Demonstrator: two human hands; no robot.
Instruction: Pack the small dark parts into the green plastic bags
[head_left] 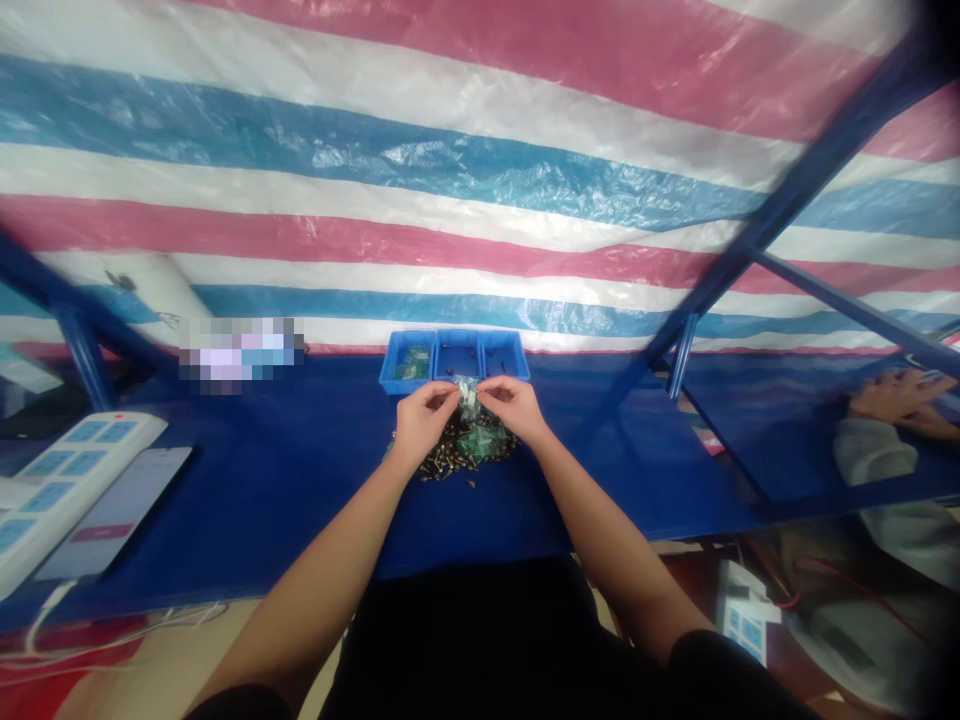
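Observation:
Between my two hands a small clear plastic bag point(469, 398) is held up over the blue table. My left hand point(427, 415) pinches its left edge, and my right hand point(516, 405) pinches the right edge. What the bag contains is too small to make out. Below lies a pile of small brass-and-dark metal parts point(444, 462), like screws or fittings. A greenish clear bag point(484, 442) rests on the pile. Just behind my hands stand blue bins point(409, 387) side by side; the left one holds green bags, and the others hold a few dark bits.
A white power strip point(82, 455) and a phone or tablet point(124, 510) lie at the left. Blue metal frame posts point(682, 355) rise at both sides before a striped plastic sheet point(450, 220). Another person's hands point(892, 395) are at the far right.

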